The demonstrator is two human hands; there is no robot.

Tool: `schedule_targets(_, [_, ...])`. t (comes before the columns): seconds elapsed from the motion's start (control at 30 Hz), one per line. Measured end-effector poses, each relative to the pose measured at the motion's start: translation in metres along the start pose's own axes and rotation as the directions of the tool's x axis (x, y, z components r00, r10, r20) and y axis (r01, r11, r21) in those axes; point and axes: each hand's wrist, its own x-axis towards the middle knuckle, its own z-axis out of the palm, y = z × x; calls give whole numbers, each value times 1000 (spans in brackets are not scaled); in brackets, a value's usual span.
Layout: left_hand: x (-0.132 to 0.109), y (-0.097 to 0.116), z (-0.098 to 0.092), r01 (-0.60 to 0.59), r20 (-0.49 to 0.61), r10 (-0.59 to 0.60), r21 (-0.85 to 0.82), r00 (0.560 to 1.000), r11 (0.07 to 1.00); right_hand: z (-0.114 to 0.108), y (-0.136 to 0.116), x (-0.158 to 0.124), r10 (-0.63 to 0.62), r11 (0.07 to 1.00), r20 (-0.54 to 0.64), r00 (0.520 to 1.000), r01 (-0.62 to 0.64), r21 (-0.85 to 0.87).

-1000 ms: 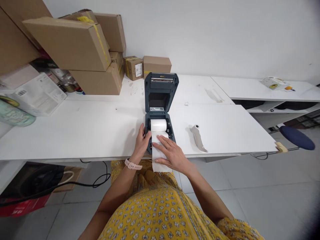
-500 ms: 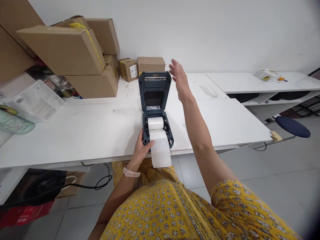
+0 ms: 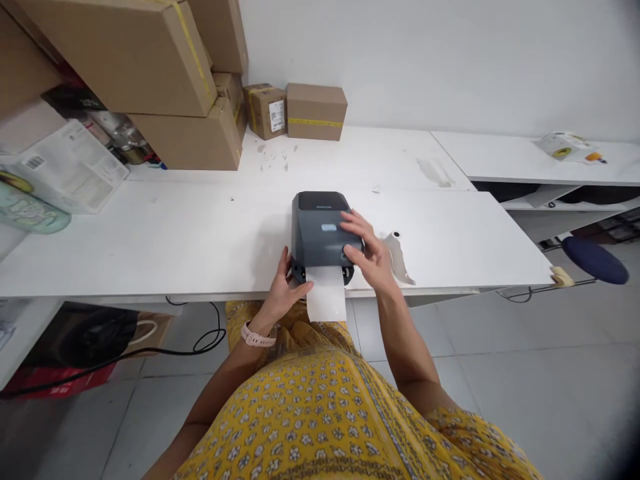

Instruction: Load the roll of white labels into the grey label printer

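Observation:
A dark grey label printer [image 3: 318, 227] stands at the front edge of the white table [image 3: 175, 247], its lid down. A strip of white label paper [image 3: 326, 297] hangs out of its front slot over the table edge. My left hand [image 3: 285, 285] grips the printer's front left corner, thumb touching the paper's edge. My right hand [image 3: 367, 250] lies spread on the lid's right front side, fingers flat and apart. A pale watch [image 3: 255, 335] is on my left wrist.
A white curled scrap with an empty roll core [image 3: 397, 257] lies just right of the printer. Stacked cardboard boxes [image 3: 150, 73] fill the back left, two small boxes [image 3: 300, 110] stand by the wall. A blue stool [image 3: 595, 260] is on the right, cables [image 3: 200, 343] hang under the table.
The printer lid was open with the paper roll showing; my right hand reached up to the lid and brought it down. The lid now lies shut over the roll. My left hand stayed at the front.

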Motion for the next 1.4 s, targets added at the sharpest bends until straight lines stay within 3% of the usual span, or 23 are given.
schedule_targets(0.13, [-2,4,-6,-3,79,5,-23,997,1000,24,17,-39,121,993,-127,984,-121,14])
schedule_targets(0.27, [3,22,2,75,-62,-82,-94,995,993,38,26,-52,352,933,-187,917,-326,153])
schedule_targets(0.37, [10,34,13,107,-144,-117,-78,983,991,39,28,-58,533,830,-136,835,-484,278])
schedule_targets(0.47, [15,40,19,66,-115,-75,-82,990,994,39,28,-59,655,689,-27,755,-583,431])
schedule_targets(0.53, [16,40,20,36,-103,-45,-81,994,996,38,29,-58,685,647,-1,729,-608,460])
schedule_targets(0.83, [19,34,20,16,-158,-14,11,987,1000,39,35,-67,600,784,-61,798,-571,246])
schedule_targets(0.97, [20,35,16,-2,-139,5,25,990,1000,40,33,-64,603,784,-92,792,-568,252])
schedule_targets(1.07, [0,32,9,33,-110,-27,56,994,998,38,34,-63,633,744,-64,771,-584,324])
schedule_targets(1.17, [-30,21,5,166,-287,-108,186,952,969,36,37,-65,646,716,-18,763,-598,361])
schedule_targets(1.2, [-39,16,5,212,-287,-154,183,946,960,36,38,-66,644,716,-13,765,-597,361])
schedule_targets(1.3, [-47,9,15,328,9,-330,76,944,942,36,38,-68,630,729,-20,777,-582,359])
schedule_targets(1.4, [-38,13,29,399,149,-385,-80,911,914,37,37,-68,636,722,-37,771,-577,381])
